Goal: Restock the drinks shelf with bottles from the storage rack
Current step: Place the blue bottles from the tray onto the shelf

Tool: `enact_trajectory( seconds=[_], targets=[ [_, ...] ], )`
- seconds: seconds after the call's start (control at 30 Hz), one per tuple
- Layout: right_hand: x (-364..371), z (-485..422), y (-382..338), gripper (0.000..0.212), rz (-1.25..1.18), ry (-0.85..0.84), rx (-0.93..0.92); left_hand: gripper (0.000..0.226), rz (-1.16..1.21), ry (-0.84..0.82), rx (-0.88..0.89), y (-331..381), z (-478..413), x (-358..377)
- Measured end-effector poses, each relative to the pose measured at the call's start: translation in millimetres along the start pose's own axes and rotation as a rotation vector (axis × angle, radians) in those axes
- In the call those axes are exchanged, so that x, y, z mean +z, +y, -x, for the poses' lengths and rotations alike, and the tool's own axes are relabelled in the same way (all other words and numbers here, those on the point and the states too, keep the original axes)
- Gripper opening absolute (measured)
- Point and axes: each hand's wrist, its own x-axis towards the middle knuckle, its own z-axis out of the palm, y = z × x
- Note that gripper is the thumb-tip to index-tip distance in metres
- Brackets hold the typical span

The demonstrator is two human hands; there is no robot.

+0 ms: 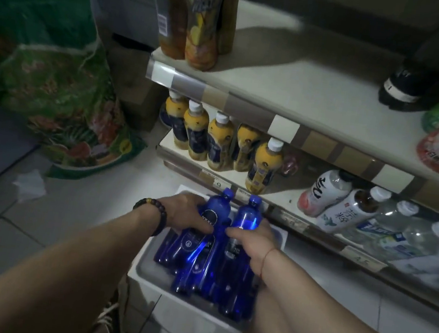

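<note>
A white foam box (148,274) stands on the floor in front of the shelves, filled with several blue bottles lying down. My left hand (184,213) grips one blue bottle (214,207) round its upper body, cap pointing toward the shelf. My right hand (250,240) grips a second blue bottle (248,215) beside it. More blue bottles (199,270) lie under my wrists. The low drinks shelf (286,200) lies just beyond the box.
Yellow bottles (216,140) with white caps stand in a row on the low shelf at left. Clear and white bottles (347,205) lie at its right. Tall orange bottles (201,21) stand on the upper shelf (306,94). A green printed sack (63,95) leans at left.
</note>
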Motion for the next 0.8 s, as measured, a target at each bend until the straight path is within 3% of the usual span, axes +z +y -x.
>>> enact_trajectory(
  seconds=[0.2, 0.3, 0.5, 0.63, 0.8],
  targets=[
    [-38, 69, -104, 0.036, -0.116, -0.331, -0.315, 0.057, -0.01, 0.023, 0.219, 79, 77, -73],
    [-59, 93, -189, 0.036, -0.077, -0.39, -0.48, 0.059, 0.031, 0.184, 0.363, 124, 106, -117],
    [-80, 108, -320, 0.041, -0.013, -0.217, -0.722, 0.058, 0.086, 0.53, 0.574, 191, 117, -155],
    [-75, 84, -363, 0.028, 0.051, -0.102, -0.768, 0.063, 0.159, 0.734, 0.652, 215, 86, -159],
    [-57, 22, -392, 0.039, 0.145, 0.071, -0.859, 0.062, 0.246, 0.852, 0.689, 231, 33, -166]
  ],
)
